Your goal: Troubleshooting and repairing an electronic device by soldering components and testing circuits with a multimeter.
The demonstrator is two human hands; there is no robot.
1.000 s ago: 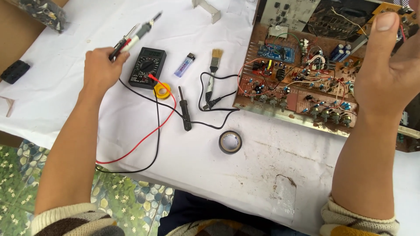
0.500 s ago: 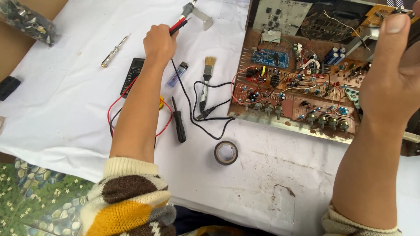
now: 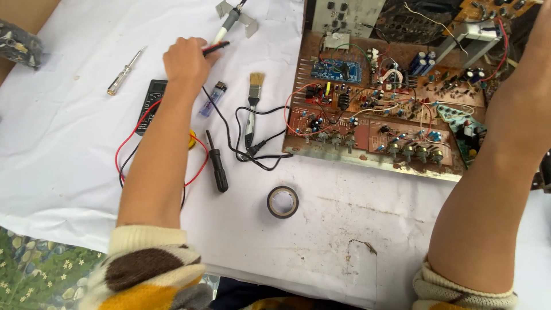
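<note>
Left hand [image 3: 185,60] is clenched on the red probe [image 3: 217,47], tip pointing away toward the soldering iron [image 3: 228,22] just beyond. Keep its lead clear of the meter [image 3: 150,103] beneath the wrist. Right hand is out of view past the board [image 3: 373,109]; its grip cannot be told.
</note>
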